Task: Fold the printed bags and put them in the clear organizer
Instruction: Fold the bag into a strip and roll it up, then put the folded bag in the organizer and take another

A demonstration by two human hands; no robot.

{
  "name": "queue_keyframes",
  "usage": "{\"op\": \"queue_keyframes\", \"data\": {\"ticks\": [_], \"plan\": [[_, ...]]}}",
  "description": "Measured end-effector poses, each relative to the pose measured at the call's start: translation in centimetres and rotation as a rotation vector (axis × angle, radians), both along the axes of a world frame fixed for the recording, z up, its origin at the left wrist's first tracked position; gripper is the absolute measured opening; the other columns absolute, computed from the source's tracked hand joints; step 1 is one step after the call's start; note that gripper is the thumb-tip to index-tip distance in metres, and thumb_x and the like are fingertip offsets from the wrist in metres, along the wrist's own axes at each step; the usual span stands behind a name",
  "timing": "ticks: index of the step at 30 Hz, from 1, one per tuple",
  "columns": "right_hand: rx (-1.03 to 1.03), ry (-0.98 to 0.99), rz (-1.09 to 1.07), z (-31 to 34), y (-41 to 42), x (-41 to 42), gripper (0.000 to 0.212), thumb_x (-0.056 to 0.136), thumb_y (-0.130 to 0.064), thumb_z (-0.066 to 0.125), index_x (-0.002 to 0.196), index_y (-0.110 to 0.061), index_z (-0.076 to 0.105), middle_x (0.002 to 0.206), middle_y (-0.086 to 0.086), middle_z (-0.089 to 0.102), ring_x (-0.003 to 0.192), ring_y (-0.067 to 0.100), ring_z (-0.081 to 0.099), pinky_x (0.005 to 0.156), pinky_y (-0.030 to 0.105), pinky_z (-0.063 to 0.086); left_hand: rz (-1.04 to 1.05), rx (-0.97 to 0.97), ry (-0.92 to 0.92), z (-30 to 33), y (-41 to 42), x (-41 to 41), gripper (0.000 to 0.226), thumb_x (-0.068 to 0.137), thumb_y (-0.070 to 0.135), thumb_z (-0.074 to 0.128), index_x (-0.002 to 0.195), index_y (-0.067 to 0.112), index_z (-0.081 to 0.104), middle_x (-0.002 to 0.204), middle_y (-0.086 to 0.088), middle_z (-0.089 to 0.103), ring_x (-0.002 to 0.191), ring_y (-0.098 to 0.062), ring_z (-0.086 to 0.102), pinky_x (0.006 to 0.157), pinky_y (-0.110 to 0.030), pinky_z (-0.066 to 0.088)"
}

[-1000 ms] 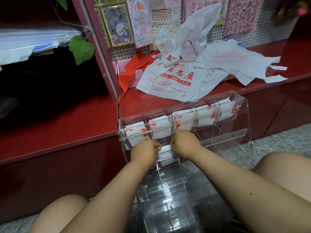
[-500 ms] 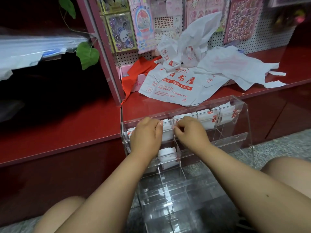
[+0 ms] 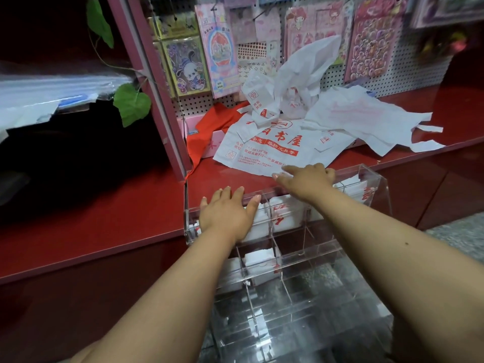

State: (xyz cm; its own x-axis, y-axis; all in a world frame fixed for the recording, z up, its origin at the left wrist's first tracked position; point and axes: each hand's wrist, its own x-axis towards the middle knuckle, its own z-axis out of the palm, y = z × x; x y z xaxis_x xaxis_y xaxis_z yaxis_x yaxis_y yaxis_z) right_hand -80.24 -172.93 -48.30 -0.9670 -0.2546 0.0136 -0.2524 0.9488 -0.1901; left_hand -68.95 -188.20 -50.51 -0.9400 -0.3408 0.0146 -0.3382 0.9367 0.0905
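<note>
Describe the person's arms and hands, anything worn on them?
Nothing is worn: both forearms are bare with no sleeves in view, and the left hand and right hand show no gloves, rings, watch or bracelets. Fingernails are short and unpainted.

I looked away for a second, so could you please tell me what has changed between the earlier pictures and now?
Both hands have left the folded bag they were tucking into the second row of the clear organizer and moved up and forward. The right hand now reaches, fingers straight, to the flat printed bag on the red shelf; the left hand rests open over the top row. The folded bags and the bag pile stayed put.
</note>
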Motion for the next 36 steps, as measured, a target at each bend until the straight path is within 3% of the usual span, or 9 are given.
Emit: {"op": "queue_keyframes", "data": {"ticks": [4,8,13,16,19,24,27,30,36], "plan": [[-0.067,0.013,0.041,0.0,-1.5,-0.9,0.057,0.095,-0.061,0.028,0.114,-0.024,0.066,0.120,0.008,0.058,0.122,0.028,0.042,0.099,0.045,0.030,-0.001,-0.023,0.010,0.1,0.1,0.1,0.068,0.096,0.067,0.010,0.152,0.032,0.025,0.161,-0.002,0.023,0.149,-0.022,0.016,0.119,-0.048,0.014],[-0.693,-0.044,0.170,0.7,-1.2,-0.3,0.038,0.097,-0.030,0.051,0.094,0.004,0.067,0.099,0.023,0.067,0.100,0.039,0.059,0.078,0.035,0.044,0.002,-0.031,0.038,-0.1,0.0,0.0,0.069,0.095,0.066,0.011,0.152,0.030,0.025,0.160,-0.002,0.027,0.148,-0.023,0.020,0.117,-0.048,0.018],[-1.095,-0.263,0.182,2.0,-0.2,3.8,0.021,0.093,-0.019,0.060,0.110,-0.009,0.069,0.099,0.006,0.070,0.100,0.023,0.065,0.097,0.036,0.049,-0.004,0.237,0.265,0.6,-0.3,1.0,0.062,0.099,0.059,0.019,0.155,0.033,0.015,0.146,-0.007,0.049,0.134,-0.030,0.044,0.111,-0.041,0.030],[-1.046,-0.374,0.225,2.2,0.2,6.8,0.014,0.091,-0.020,0.063,0.103,-0.016,0.070,0.106,0.011,0.072,0.099,0.023,0.068,0.094,0.036,0.050,0.022,0.882,0.571,1.6,-0.9,1.1,0.054,0.102,0.051,0.029,0.153,0.035,0.021,0.143,-0.007,0.052,0.122,-0.031,0.055,0.106,-0.042,0.041],[-0.947,-0.441,0.289,2.6,0.6,9.9,0.011,0.090,-0.020,0.065,0.093,-0.013,0.072,0.093,0.014,0.073,0.083,0.018,0.066,0.094,0.041,0.050,0.187,1.433,0.712,2.9,-1.9,1.3,0.044,0.104,0.037,0.039,0.145,0.021,0.040,0.132,-0.009,0.060,0.106,-0.026,0.064,0.078,-0.033,0.056],[-0.656,-0.589,0.538,4.2,1.8,13.5,0.031,0.092,-0.027,0.062,0.080,0.001,0.067,0.062,0.002,0.066,0.048,0.009,0.055,0.053,0.020,0.045,0.335,1.329,0.645,3.2,-3.1,4.1,0.026,0.088,-0.004,0.064,0.115,-0.005,0.063,0.096,-0.019,0.070,0.070,-0.020,0.070,0.062,-0.024,0.056],[-0.659,-0.369,0.459,4.4,3.0,12.3,0.028,0.091,-0.027,0.064,0.087,-0.001,0.071,0.065,-0.002,0.065,0.052,0.006,0.056,0.052,0.016,0.045,0.310,1.389,0.550,3.7,-4.2,6.8,0.022,0.085,-0.012,0.062,0.106,-0.005,0.064,0.077,-0.012,0.069,0.054,-0.011,0.068,0.052,-0.018,0.054],[-0.573,-0.055,0.186,2.9,4.9,8.9,0.021,0.090,-0.033,0.062,0.091,-0.014,0.070,0.089,-0.002,0.065,0.085,0.017,0.062,0.072,0.028,0.048,0.298,1.369,0.421,3.6,-5.8,9.4,0.020,0.085,-0.013,0.061,0.101,-0.003,0.066,0.079,-0.012,0.073,0.062,-0.015,0.071,0.056,-0.020,0.057],[-0.575,-0.013,0.013,0.6,6.7,6.7,0.015,0.089,-0.032,0.062,0.096,-0.020,0.056,0.081,-0.002,0.059,0.081,0.022,0.057,0.059,0.030,0.034,0.323,1.317,0.286,2.6,-8.0,12.3,0.026,0.084,-0.018,0.058,0.099,0.000,0.069,0.094,-0.014,0.073,0.070,-0.018,0.074,0.058,-0.023,0.059]]}}
